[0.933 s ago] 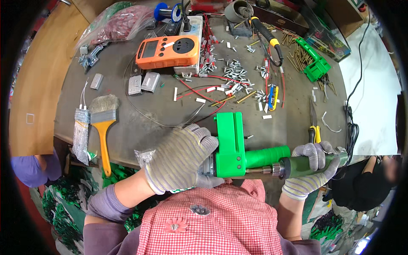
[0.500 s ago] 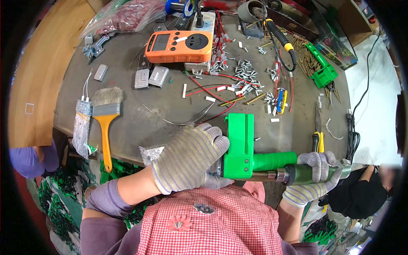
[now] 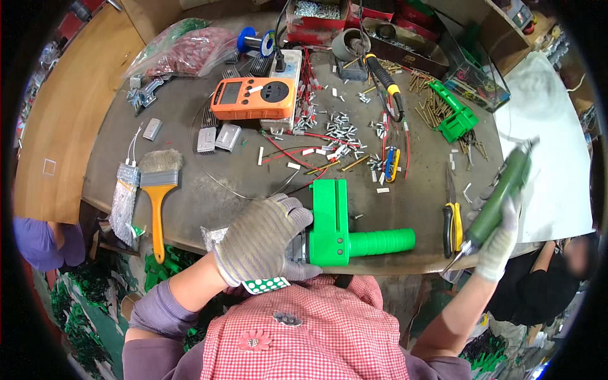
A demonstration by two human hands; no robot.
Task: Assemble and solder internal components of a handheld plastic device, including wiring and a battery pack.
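My left hand (image 3: 261, 239), in a striped glove, is closed round the left end of a bright green plastic tool body (image 3: 330, 228) at the table's front edge. Its ribbed round handle (image 3: 383, 242) points right. A strip of green fabric with white dots (image 3: 266, 285) shows under that hand. My right hand (image 3: 498, 244), also gloved, grips a dark green electric screwdriver (image 3: 505, 190) at the right. The screwdriver is tilted and a little blurred, its bit pointing down toward the table edge, apart from the green body. Pliers with yellow and black handles (image 3: 453, 228) lie just left of it.
An orange meter (image 3: 253, 98) rests on a white power strip. Loose screws (image 3: 342, 130) and red wires lie mid-table. A brush (image 3: 158, 196) lies left, a soldering iron (image 3: 385, 79) hangs at the back, and another green shell (image 3: 453, 114) sits right. Someone in black (image 3: 538, 285) is at right.
My right hand has lifted the screwdriver away from the green body, up and to the right, and tilted it. My left hand still holds the body. The view has shifted slightly.
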